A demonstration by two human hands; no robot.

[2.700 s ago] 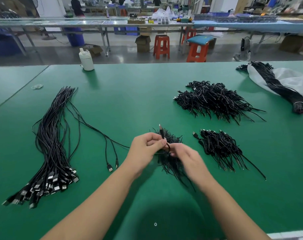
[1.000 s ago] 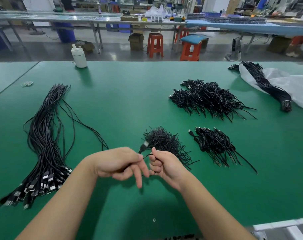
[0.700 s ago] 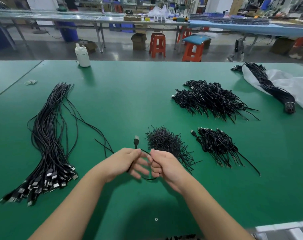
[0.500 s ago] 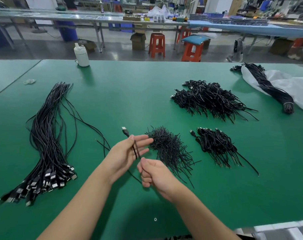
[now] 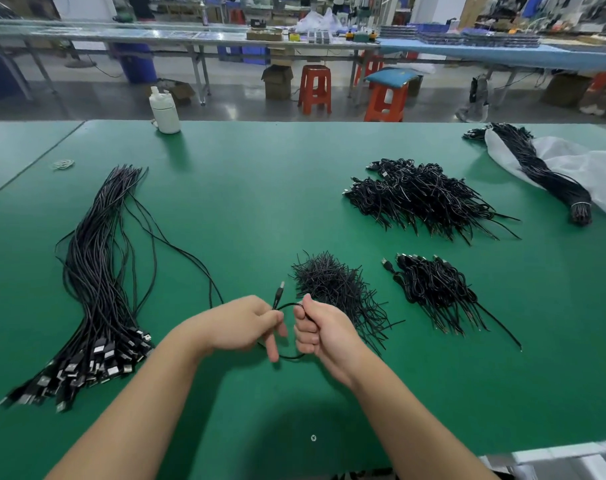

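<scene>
**Cable half-coiled between two hands**

Over the near middle of the green table (image 5: 294,174), the person has one thin black cable (image 5: 287,305) bent into a small loop. The left hand (image 5: 239,323) pinches it just under the plug (image 5: 279,293), which sticks up and away, while one finger points down through the loop. The right hand (image 5: 324,329) is a closed fist round the loop's right side, thumb up. The bottom of the loop hangs just above the cloth between the two wrists.

To my eye this is the winding step: the cable is being gathered into a tight hank, and it is not yet bound. The rest of its length runs off left towards the long cables (image 5: 97,271), which lie fanned out with their plugs at the near end.

Next, I would expect the last turns to be drawn in, then one hand must hold the hank alone while the other takes a tie from the ties (image 5: 332,285), heaped just beyond the right hand. The grip has to stay firm, or the springy loops may open. The finished hank would likely go on the pile (image 5: 433,289) to the right of the ties.
</scene>
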